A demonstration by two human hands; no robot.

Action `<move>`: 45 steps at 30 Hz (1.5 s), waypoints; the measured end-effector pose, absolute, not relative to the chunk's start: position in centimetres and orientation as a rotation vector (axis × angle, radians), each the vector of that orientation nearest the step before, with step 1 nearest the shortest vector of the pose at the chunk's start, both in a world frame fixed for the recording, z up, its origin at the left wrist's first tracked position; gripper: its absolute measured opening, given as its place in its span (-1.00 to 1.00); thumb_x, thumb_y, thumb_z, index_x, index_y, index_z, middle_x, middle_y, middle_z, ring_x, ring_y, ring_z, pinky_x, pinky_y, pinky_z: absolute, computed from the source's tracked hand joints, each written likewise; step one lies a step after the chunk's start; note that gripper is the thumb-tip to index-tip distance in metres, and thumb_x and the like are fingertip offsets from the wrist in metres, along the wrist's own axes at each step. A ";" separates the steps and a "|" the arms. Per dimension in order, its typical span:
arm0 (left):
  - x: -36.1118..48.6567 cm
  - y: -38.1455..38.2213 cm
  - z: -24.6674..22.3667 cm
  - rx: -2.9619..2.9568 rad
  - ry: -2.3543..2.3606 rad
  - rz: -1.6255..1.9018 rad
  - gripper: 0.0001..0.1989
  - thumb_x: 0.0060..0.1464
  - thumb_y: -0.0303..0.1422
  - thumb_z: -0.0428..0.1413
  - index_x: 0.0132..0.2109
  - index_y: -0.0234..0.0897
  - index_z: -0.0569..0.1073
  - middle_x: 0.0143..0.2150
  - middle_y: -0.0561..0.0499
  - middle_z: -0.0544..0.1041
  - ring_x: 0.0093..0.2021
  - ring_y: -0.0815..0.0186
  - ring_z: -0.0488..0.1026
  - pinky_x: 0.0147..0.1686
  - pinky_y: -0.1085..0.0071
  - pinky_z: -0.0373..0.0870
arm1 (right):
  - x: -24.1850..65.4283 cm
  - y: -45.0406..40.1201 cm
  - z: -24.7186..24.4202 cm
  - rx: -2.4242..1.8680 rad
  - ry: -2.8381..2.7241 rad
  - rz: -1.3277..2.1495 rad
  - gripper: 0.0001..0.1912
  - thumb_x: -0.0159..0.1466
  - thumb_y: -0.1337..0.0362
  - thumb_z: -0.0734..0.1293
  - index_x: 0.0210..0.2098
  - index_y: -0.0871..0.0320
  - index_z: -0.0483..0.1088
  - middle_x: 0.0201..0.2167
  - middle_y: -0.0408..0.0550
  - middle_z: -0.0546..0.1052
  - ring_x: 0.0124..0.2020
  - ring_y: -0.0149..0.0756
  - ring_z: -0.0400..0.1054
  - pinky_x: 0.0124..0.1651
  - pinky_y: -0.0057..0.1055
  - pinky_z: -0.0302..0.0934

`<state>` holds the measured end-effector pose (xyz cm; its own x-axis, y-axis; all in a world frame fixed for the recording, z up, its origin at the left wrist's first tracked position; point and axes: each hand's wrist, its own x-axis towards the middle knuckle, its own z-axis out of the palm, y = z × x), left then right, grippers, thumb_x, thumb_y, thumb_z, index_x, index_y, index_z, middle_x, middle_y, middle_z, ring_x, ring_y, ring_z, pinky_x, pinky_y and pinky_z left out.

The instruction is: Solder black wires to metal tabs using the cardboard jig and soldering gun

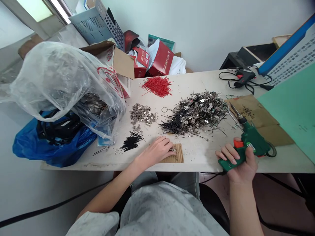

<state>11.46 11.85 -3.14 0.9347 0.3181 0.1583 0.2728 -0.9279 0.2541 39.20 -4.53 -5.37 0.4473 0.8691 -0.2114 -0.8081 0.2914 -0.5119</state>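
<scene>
My right hand (237,160) is wrapped round the green handle of a soldering gun (254,139); its metal tip points up and away, and an orange trigger shows near my fingers. My left hand (158,149) rests on a small piece of corrugated cardboard (178,154). Its fingertips pinch a small silvery metal part (173,150), mostly covered by the fingers. Left of that hand lies a bundle of short black wires (132,141). Beyond it is a heap of loose small metal parts (142,114).
A big pile of black wires with metal parts (197,113) covers the table's middle right. Red wires (157,86) lie at the back. Plastic bags (56,78) fill the left end. A brown sheet (261,118) and a black glue gun (244,77) lie on the right.
</scene>
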 end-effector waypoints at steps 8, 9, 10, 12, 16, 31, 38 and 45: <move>10.6 11.9 -2.8 2.892 0.472 0.288 -0.72 0.44 -0.16 0.04 -0.07 -0.31 0.46 -0.15 -0.04 0.52 -0.13 0.22 0.44 -0.13 0.30 0.33 | 39.3 -4.4 -5.4 -0.625 -0.121 1.120 -0.54 0.13 0.12 0.64 -0.09 0.07 0.45 -0.57 -0.39 0.05 -0.62 -0.54 -0.21 -0.47 -0.46 0.17; 10.6 11.9 -2.8 2.898 0.471 0.285 -0.73 0.44 -0.18 0.04 -0.07 -0.30 0.46 -0.15 -0.04 0.52 -0.14 0.22 0.44 -0.14 0.30 0.31 | 39.3 -4.3 -5.4 -0.626 -0.123 1.120 -0.54 0.13 0.12 0.64 -0.09 0.07 0.45 -0.57 -0.38 0.05 -0.62 -0.54 -0.21 -0.47 -0.46 0.16; 10.5 11.9 -2.7 2.903 0.468 0.282 -0.74 0.45 -0.19 0.04 -0.06 -0.30 0.46 -0.15 -0.04 0.52 -0.14 0.22 0.44 -0.15 0.30 0.29 | 39.3 -4.3 -5.5 -0.628 -0.125 1.120 -0.54 0.13 0.12 0.64 -0.10 0.07 0.45 -0.57 -0.38 0.05 -0.62 -0.54 -0.22 -0.47 -0.46 0.16; 10.5 11.8 -2.6 2.897 0.474 0.281 -0.76 0.44 -0.19 0.06 -0.05 -0.29 0.46 -0.13 -0.04 0.52 -0.12 0.21 0.44 -0.15 0.29 0.27 | 39.3 -4.2 -5.5 -0.630 -0.128 1.121 -0.55 0.14 0.12 0.64 -0.10 0.06 0.45 -0.57 -0.38 0.05 -0.62 -0.53 -0.23 -0.47 -0.46 0.16; 10.8 11.4 -2.4 2.852 0.534 0.328 -0.72 0.41 -0.13 0.10 -0.04 -0.28 0.47 -0.10 -0.04 0.53 -0.08 0.19 0.43 -0.11 0.26 0.24 | 39.3 -4.4 -5.5 -0.631 -0.135 1.116 -0.56 0.15 0.11 0.63 -0.09 0.05 0.45 -0.57 -0.38 0.05 -0.61 -0.53 -0.24 -0.47 -0.46 0.16; 12.5 10.6 -2.6 2.877 0.586 0.394 -0.72 0.47 -0.28 -0.03 -0.17 -0.29 0.49 -0.17 -0.05 0.59 -0.14 0.23 0.44 -0.10 0.22 0.13 | 39.4 -4.6 -5.4 -0.647 -0.153 1.122 -0.56 0.16 0.08 0.62 -0.08 0.01 0.44 -0.57 -0.37 0.07 -0.62 -0.53 -0.18 -0.46 -0.46 0.16; 13.5 11.0 -3.2 2.835 0.617 0.428 -0.75 0.47 -0.30 -0.01 -0.13 -0.29 0.51 -0.11 -0.05 0.62 -0.07 0.22 0.47 -0.04 0.21 0.15 | 39.5 -4.6 -5.5 -0.663 -0.158 1.120 -0.58 0.17 0.06 0.61 -0.08 -0.02 0.44 -0.56 -0.36 0.02 -0.63 -0.51 -0.16 -0.47 -0.44 0.14; 13.8 11.1 -3.7 2.824 0.626 0.430 -0.75 0.47 -0.30 0.00 -0.11 -0.29 0.53 -0.11 -0.05 0.62 -0.06 0.21 0.47 -0.03 0.20 0.13 | 39.4 -4.5 -5.4 -0.650 -0.147 1.119 -0.56 0.15 0.09 0.63 -0.09 0.02 0.45 -0.56 -0.37 0.02 -0.61 -0.51 -0.23 -0.46 -0.45 0.15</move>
<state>13.82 11.09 -3.66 0.8666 0.4406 0.2342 0.3772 -0.8857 0.2705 39.42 -4.46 -5.42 0.4479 0.8701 -0.2058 -0.7871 0.2745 -0.5524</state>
